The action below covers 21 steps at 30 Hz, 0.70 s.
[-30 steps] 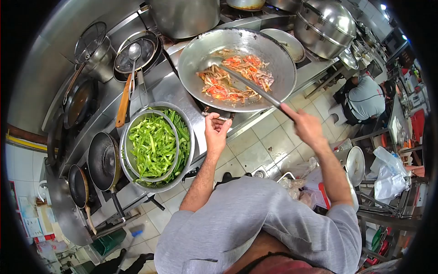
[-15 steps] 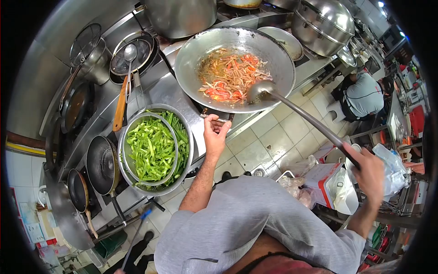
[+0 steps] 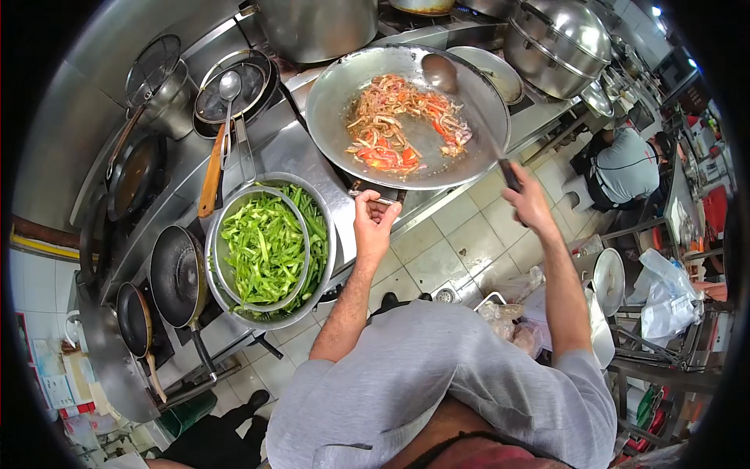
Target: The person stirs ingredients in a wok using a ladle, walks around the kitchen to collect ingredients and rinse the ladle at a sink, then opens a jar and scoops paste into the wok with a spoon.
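Note:
A large steel wok (image 3: 332, 141) sits on the stove with sliced onions and red tomato pieces (image 3: 391, 109) cooking in it. My right hand (image 3: 533, 202) grips the dark handle of a long ladle (image 3: 440, 74). The ladle's bowl rests near the wok's far wall, beyond the food, and its shaft is blurred. My left hand (image 3: 373, 227) is closed around a short metal handle (image 3: 373, 196) at the stove's front edge, just below the wok. Left of that hand, a steel bowl of cut green peppers (image 3: 264, 250) sits within a larger metal basin (image 3: 324, 277) of greens.
Frying pans (image 3: 176, 273) line the left side. A spoon (image 3: 230, 86), a wooden-handled utensil (image 3: 211, 180) and strainers lie behind the basin. A tall pot (image 3: 316, 31) and a lidded steamer (image 3: 558, 51) stand at the back. Another person (image 3: 625, 160) works at right.
My right hand has moved inward and toward the wok, carrying the ladle's bowl from the near right side to the far wall. The food is spread into a curve. My left hand keeps its place.

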### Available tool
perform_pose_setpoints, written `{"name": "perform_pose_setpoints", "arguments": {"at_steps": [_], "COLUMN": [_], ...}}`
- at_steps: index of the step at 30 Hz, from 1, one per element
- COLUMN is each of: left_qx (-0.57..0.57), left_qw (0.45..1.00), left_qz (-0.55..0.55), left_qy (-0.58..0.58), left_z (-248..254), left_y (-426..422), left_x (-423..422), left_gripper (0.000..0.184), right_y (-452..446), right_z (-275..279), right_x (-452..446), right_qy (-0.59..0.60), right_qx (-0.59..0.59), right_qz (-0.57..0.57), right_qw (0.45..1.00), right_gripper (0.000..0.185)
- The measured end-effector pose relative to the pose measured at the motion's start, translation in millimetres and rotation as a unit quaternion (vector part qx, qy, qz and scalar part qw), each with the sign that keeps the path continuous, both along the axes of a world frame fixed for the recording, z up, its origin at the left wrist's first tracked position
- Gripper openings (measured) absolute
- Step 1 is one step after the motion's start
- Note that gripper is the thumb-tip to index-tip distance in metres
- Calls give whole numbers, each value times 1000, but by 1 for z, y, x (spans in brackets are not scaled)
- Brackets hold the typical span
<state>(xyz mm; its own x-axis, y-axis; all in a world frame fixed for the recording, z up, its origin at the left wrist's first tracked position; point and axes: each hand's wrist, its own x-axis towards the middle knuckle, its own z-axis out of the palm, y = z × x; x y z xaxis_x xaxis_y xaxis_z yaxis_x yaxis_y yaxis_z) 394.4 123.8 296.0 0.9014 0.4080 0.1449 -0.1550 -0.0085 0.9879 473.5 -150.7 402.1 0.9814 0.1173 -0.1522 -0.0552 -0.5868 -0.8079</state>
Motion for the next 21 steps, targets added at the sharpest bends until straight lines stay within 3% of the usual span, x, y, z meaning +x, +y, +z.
{"name": "perform_pose_setpoints", "arguments": {"at_steps": [2, 3, 5, 6, 8, 10, 12, 16, 17, 19, 21], "left_qx": [-4, -5, -6, -6, -9, -9, -9, -10, -13, -12, -9], "left_qw": [1000, 1000, 1000, 1000, 1000, 1000, 1000, 1000, 1000, 1000, 1000], "left_qz": [-2, -2, -3, -6, -11, -10, -8, -12, -13, -12, -12], "left_qy": [-4, -6, -4, -1, -1, 1, 2, -4, -9, -10, -11], "left_z": [-2, -2, -4, -3, -2, 0, 0, 0, 0, -2, -1], "left_y": [1, 1, 1, 2, 3, 3, 3, 2, 2, 2, 3], "left_x": [2, 3, 2, 2, 2, 1, 2, 2, 2, 3, 2], "left_gripper": [38, 38, 38, 38, 38, 39, 39, 38, 38, 38, 38], "right_y": [20, 32, 23, 16, -5, -33, -51, -80, -86, -71, -58], "right_z": [-25, -23, -44, -33, 22, 60, 104, 163, 165, 150, 93], "right_x": [13, 7, -2, -12, -39, -61, -91, -141, -147, -146, -128], "right_qy": [43, 41, -240, -237, -210, -224, -216, -96, -73, -26, -57], "right_qx": [45, 5, -173, -172, -360, -410, -401, -245, -229, -323, -303], "right_qz": [20, 47, 156, 155, 181, 188, 199, 174, 176, 183, 160], "right_qw": [998, 998, 942, 943, 891, 864, 868, 949, 954, 928, 938], "right_gripper": [60, 59, 60, 60, 60, 62, 62, 59, 59, 61, 61]}}
